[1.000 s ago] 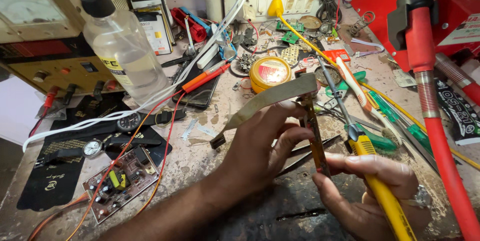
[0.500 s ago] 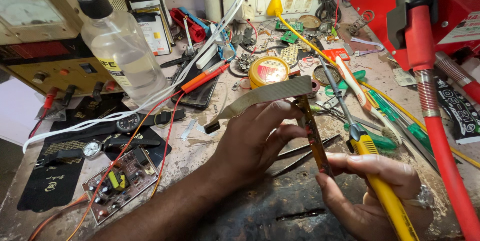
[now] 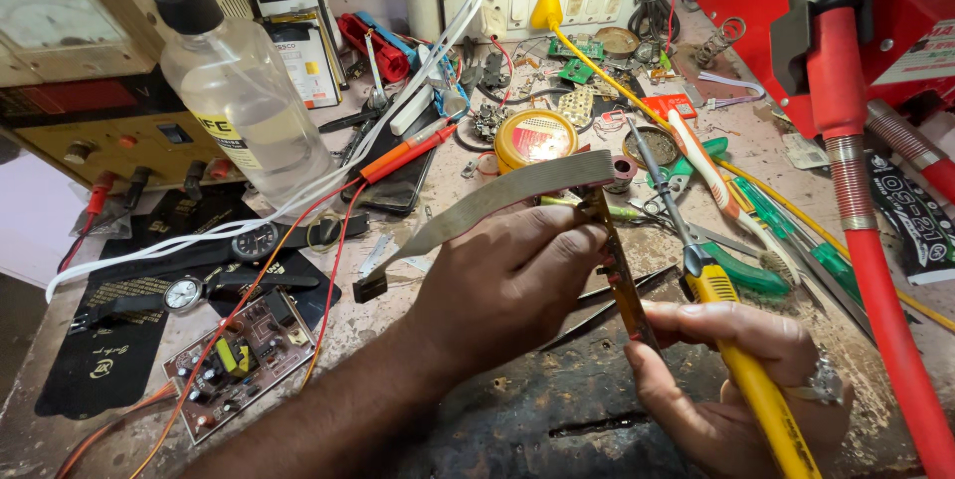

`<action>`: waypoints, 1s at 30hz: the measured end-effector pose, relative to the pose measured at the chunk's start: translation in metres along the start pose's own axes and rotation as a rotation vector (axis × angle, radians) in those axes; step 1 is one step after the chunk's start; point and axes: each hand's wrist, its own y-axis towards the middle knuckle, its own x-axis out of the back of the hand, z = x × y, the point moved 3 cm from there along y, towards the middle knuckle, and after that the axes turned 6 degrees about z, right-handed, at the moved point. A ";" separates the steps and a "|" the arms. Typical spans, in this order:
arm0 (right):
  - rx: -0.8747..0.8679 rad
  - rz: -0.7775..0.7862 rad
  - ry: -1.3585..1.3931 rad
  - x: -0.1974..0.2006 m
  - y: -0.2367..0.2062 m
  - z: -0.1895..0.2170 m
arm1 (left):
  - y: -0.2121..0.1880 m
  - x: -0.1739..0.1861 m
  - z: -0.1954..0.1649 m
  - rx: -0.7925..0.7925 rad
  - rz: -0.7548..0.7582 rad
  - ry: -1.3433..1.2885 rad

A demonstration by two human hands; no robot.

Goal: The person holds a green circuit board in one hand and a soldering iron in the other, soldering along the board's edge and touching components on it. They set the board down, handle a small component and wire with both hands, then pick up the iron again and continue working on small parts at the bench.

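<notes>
Here we are still pinching the strip [image 3: 619, 262] upright in our left hand [image 3: 517, 275], its grey ribbon [image 3: 497, 202] barely shifting; right hand [image 3: 736, 380], just beside the strip, is gripping the iron [image 3: 741, 370].

The grey strip [image 3: 497, 198] has perhaps tilted slightly lower leftward.

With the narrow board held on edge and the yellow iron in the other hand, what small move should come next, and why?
Probably lower the tip of the soldering iron toward the narrow board. The left hand pinches that board on edge, with a grey flat strip running off its top. The right hand grips the iron's yellow handle, but the tip points up and away, clear of the board.
</notes>
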 end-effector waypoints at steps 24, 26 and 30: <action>-0.155 -0.131 0.282 0.022 -0.002 -0.005 | -0.013 -0.041 0.030 0.767 0.134 -0.956; -0.192 -0.197 0.281 0.026 -0.011 -0.015 | -0.016 -0.045 0.033 0.763 0.141 -1.114; -0.094 -0.301 0.419 0.043 -0.026 -0.062 | -0.022 -0.054 0.038 0.797 0.169 -1.308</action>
